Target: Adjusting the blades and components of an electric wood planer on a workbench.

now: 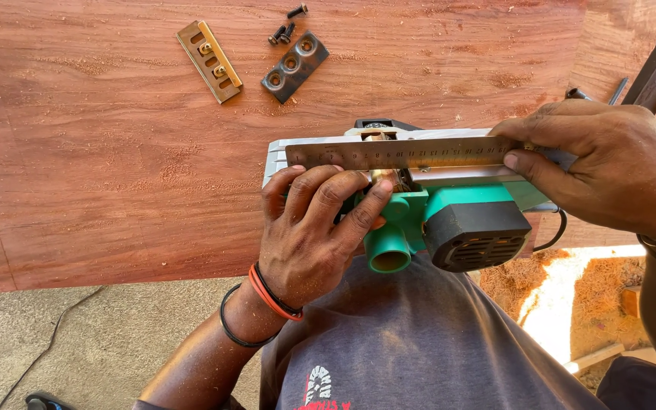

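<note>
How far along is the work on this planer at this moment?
Done: the brass blade plate, dark clamp bar and bolts lie removed on the board. In hand: the right hand holds a steel ruler across the upturned green planer's sole; the left hand is at the cutter drum. Left: refitting those parts.

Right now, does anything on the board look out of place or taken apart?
Yes. A brass plate, a dark plate with holes and loose screws lie apart on the board, away from the green planer.
</note>
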